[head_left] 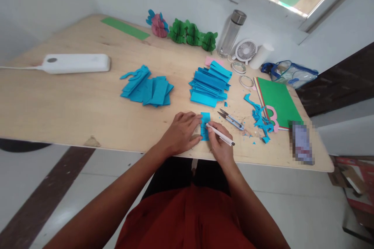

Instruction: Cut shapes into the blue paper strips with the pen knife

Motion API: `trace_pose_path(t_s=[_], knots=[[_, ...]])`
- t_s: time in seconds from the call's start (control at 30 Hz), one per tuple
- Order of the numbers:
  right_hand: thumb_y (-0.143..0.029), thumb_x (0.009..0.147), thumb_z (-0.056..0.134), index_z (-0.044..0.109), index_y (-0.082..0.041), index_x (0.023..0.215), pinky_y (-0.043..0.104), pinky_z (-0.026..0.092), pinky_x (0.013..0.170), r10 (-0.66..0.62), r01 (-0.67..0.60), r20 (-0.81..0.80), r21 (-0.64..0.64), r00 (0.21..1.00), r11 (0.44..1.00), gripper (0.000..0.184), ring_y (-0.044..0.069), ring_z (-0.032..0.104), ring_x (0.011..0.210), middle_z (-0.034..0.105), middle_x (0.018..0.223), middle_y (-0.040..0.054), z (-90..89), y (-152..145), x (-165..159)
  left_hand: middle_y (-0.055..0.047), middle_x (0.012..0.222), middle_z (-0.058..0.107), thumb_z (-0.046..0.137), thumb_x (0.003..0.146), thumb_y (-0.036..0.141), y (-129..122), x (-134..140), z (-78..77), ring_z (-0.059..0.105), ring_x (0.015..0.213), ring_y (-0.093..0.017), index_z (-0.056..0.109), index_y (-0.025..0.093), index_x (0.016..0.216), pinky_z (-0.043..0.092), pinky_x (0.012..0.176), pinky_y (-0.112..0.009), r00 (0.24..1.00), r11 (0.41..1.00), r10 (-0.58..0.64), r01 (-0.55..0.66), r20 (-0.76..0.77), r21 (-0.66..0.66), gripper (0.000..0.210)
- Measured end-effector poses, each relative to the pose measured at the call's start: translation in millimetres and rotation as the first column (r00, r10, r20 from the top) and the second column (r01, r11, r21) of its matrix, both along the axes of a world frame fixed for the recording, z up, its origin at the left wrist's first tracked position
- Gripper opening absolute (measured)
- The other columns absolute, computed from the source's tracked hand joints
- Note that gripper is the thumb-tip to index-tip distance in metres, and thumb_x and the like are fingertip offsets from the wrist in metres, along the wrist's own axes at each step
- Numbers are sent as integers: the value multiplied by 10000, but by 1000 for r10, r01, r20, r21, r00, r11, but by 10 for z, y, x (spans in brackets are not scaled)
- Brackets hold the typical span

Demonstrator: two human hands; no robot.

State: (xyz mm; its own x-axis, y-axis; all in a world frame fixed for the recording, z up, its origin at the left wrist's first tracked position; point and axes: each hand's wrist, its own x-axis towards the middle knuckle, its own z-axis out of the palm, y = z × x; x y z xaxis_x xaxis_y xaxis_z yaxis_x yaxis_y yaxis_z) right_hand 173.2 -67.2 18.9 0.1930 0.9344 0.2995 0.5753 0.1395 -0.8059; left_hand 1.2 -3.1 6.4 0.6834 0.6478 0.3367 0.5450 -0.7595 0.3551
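The right hand point(220, 142) grips a white pen point(222, 135), its tip at a small blue paper piece point(205, 117) marked with dark lines, which lies near the front edge of the counter point(87, 97). The left hand point(182, 132) — grasping nothing, fingers loosely spread — rests at the paper's left edge. Beyond lies a pile of blue strips point(209, 85); snips point(233, 121) lie to the right, beside tangled blue scraps point(258, 116).

The paper point(204, 128) was a small bright-blue rectangle bearing dark curved lines, lying flat near the table's point(73, 105) front edge. The pen point(223, 136), slim and white with a dark rear end, slanted, its tip at the paper's right half.
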Motion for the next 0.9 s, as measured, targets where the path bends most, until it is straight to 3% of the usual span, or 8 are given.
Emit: trace_pose_path(t_s=[0.2, 0.5, 0.9], knots=[[-263, 929, 525, 696, -237, 1037, 395, 500, 890, 3, -8, 129, 40, 992, 999, 204, 225, 692, 958, 758, 1020, 58, 2, -18, -19, -138, 1350, 592, 571, 858, 328, -14, -3, 35, 478, 1263, -322, 538, 167, 1271, 354, 1038, -499, 1000, 1000, -4, 4, 15, -12, 445], [-333, 909, 546, 657, -225, 1017, 350, 541, 823, -11, 0, -143, -77, 990, 997, 189, 223, 700, 939, 741, 979, 56, -20, 81, 5, -147, 1373, 584, 562, 864, 332, -35, -13, 54, 475, 1271, -322, 578, 161, 1212, 357, 1047, -508, 999, 1000, -5, 5, 41, -17, 388], [-356, 886, 565, 654, -227, 935, 287, 508, 672, -38, 23, -155, -97, 987, 995, 164, 176, 656, 754, 710, 842, 16, -20, 243, -23, -148, 1377, 585, 587, 846, 316, -27, -20, 61, 485, 1265, -328, 573, 150, 1224, 357, 1044, -521, 999, 999, 10, -8, 49, -47, 413]])
